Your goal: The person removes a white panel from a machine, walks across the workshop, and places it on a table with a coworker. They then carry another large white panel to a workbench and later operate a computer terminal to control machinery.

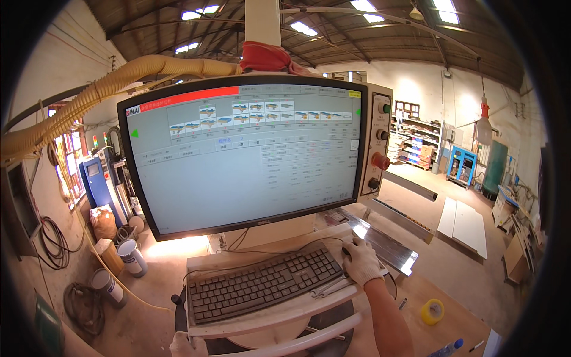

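My right hand (pixel 362 262), in a whitish work glove, curves over a dark computer mouse (pixel 347 250) at the right end of the keyboard tray (pixel 199 328). My left hand (pixel 189 345), gloved too, is closed at the tray's front left corner, partly cut off by the lower edge. Between the hands lies a dusty black keyboard (pixel 264 284). Metal wrenches (pixel 328 288) rest along its right front. Above stands a large lit monitor (pixel 250 160), showing rows of small part pictures over a table of entries.
Beside the monitor, a control panel (pixel 376 143) carries a red knob (pixel 380 160). A yellow tape roll (pixel 432 312) and a blue-capped bottle (pixel 447 348) lie at the lower right. Paint cans (pixel 132 258) stand left. A ribbed hose (pixel 113 89) arches overhead; white panels (pixel 463 226) lie farther right.
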The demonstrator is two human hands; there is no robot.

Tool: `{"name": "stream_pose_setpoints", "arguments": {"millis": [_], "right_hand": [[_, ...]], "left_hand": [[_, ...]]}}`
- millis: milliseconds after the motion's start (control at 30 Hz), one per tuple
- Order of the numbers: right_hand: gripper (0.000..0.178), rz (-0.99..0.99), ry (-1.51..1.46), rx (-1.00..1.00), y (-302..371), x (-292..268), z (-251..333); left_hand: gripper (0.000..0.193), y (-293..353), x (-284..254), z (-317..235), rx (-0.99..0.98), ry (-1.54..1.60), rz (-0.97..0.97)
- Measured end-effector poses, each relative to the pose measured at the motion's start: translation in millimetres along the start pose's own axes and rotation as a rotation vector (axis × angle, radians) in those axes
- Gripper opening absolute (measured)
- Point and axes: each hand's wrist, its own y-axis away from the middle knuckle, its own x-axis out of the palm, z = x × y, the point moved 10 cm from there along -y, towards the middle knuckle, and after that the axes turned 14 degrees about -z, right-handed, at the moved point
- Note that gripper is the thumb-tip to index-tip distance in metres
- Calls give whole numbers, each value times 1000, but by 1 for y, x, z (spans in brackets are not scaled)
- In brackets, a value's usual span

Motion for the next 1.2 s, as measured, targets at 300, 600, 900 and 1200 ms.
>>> {"name": "stream_pose_setpoints", "arguments": {"millis": [300, 600, 900, 1200], "right_hand": [[33, 22, -1, 12, 1, -1, 0], [32, -14, -1, -11, 0, 2, -3], [32, -22, -8, -4, 0, 3, -4], [31, -19, -1, 14, 0, -1, -2]], "left_hand": [[23, -1, -1, 0, -25, 16, 3], [22, -1, -1, -2, 22, 43, -29], [21, 0, 1, 1, 65, 4, -38], [20, 1, -2, -6, 69, 4, -34]]}}
